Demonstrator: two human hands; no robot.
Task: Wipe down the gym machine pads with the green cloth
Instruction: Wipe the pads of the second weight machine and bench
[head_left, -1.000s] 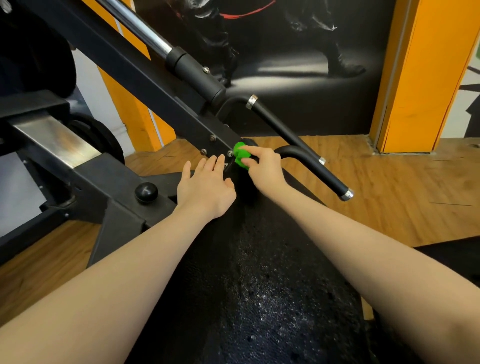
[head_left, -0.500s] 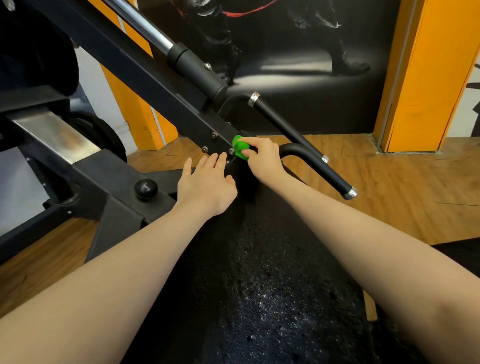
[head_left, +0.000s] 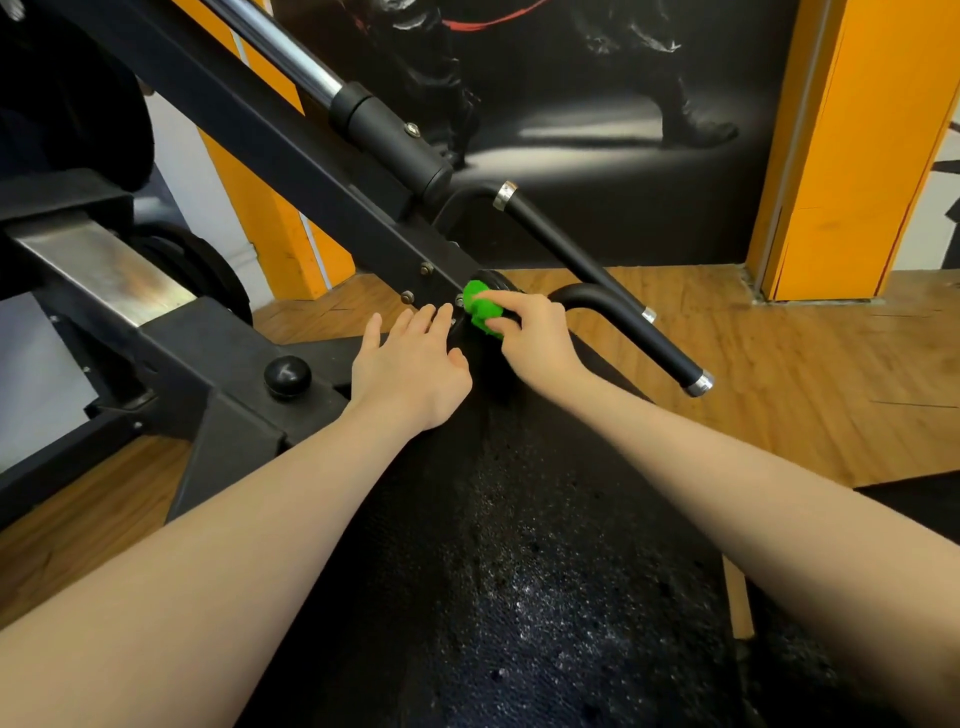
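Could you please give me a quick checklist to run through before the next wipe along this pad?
1. Cloth in hand: ok. The right hand pinches the bunched green cloth.
2. Cloth on the pad: cannot tell. It sits at the far end of the pad, by the frame bolts; contact with the pad itself is hidden.
3. Left hand out of the wiping path: not ok. The left hand rests flat on the pad's far end, just beside the cloth.
4. Handles clear of the right arm: ok. The nearer handle lies to its right, apart from it.
5. Pad surface left to wipe: ok. Its near part shows speckles.
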